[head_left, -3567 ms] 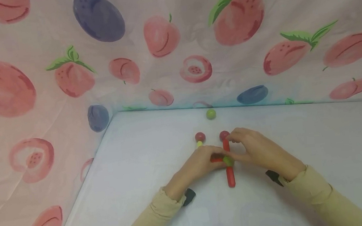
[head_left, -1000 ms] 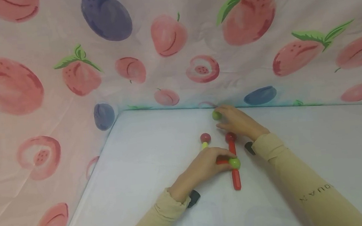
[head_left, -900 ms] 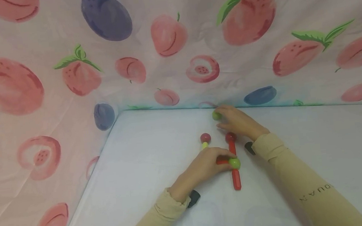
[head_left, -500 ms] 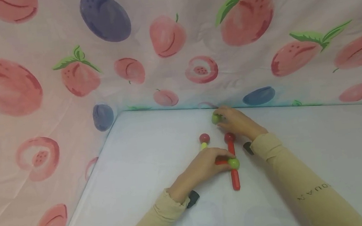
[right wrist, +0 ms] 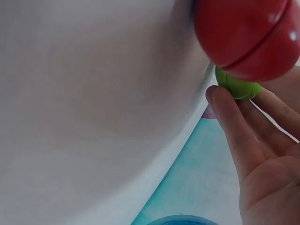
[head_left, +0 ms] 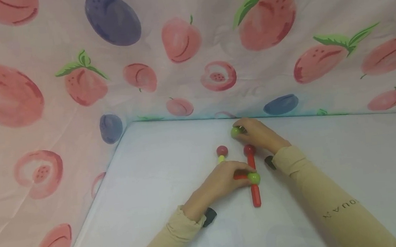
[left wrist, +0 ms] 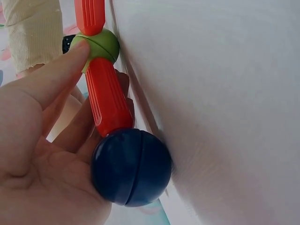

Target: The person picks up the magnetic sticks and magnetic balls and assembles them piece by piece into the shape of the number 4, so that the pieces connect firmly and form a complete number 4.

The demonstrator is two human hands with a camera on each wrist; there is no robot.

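Observation:
My left hand [head_left: 225, 178] grips a magnetic construction piece at its green ball [head_left: 254, 179], thumb on the ball in the left wrist view. Red rods [head_left: 256, 196] run from that ball toward me, away from me and to the left. The far rod ends at a red ball [head_left: 249, 150]. A dark blue ball [left wrist: 131, 168], hidden from the head view, ends the rod lying along the palm. At the back, my right hand [head_left: 259, 134] pinches a loose-looking second green ball [head_left: 235, 132] between thumb and fingers. The red ball partly covers it in the right wrist view.
Left of the red ball, another red ball [head_left: 222, 151] sits at the end of a yellow rod [head_left: 221, 159], partly hidden by my left hand. The white table [head_left: 158, 159] meets fruit-printed cloth [head_left: 186, 81] at the back and left. Dark wrist-worn devices [head_left: 210, 217] show below the sleeves.
My right hand has left the front green ball, reached to the far green ball, taken hold of it and drawn it slightly toward me. The left hand stays on the front green ball.

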